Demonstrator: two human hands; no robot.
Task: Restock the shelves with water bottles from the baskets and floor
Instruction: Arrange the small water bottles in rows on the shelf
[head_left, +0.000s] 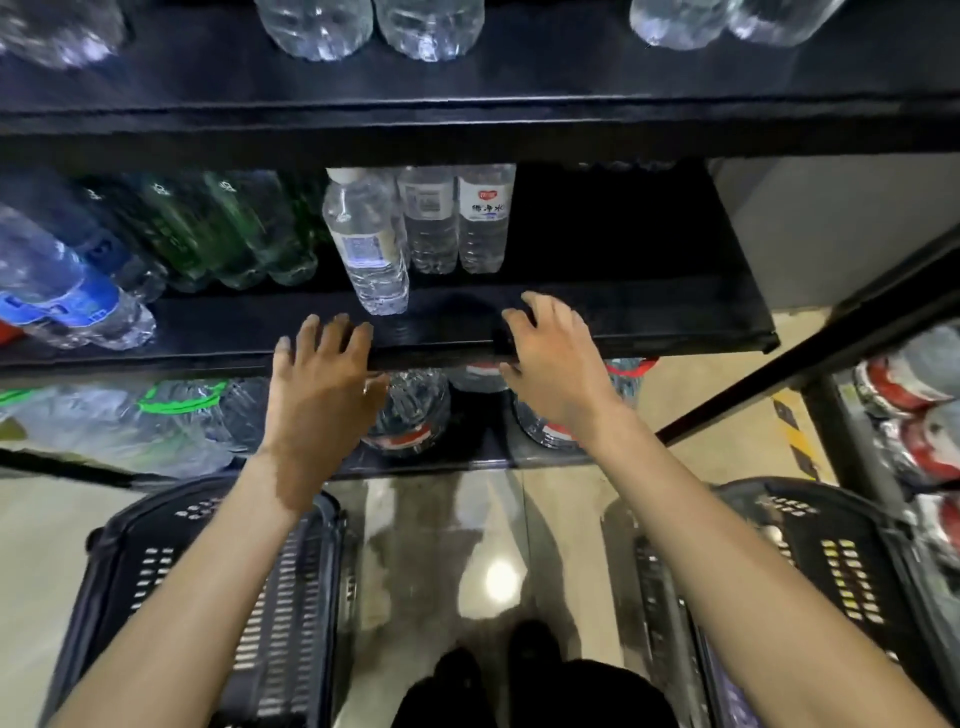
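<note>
Both my hands hover empty at the front edge of the black middle shelf (649, 322). My left hand (322, 384) has its fingers spread just below a clear water bottle (366, 244) with a white cap, which stands near the shelf's front. My right hand (558, 358) is open too, to the right of that bottle. Two more clear bottles (457, 218) with white labels stand behind it. Green bottles (234, 234) and blue-labelled bottles (67, 296) fill the shelf's left part.
Two dark plastic baskets sit on the floor, one at my left (218, 597) and one at my right (831, 571). Large water jugs (410, 415) stand on the bottom shelf. Clear bottles (363, 26) line the top shelf. Red-labelled packs (919, 410) sit on a rack at right.
</note>
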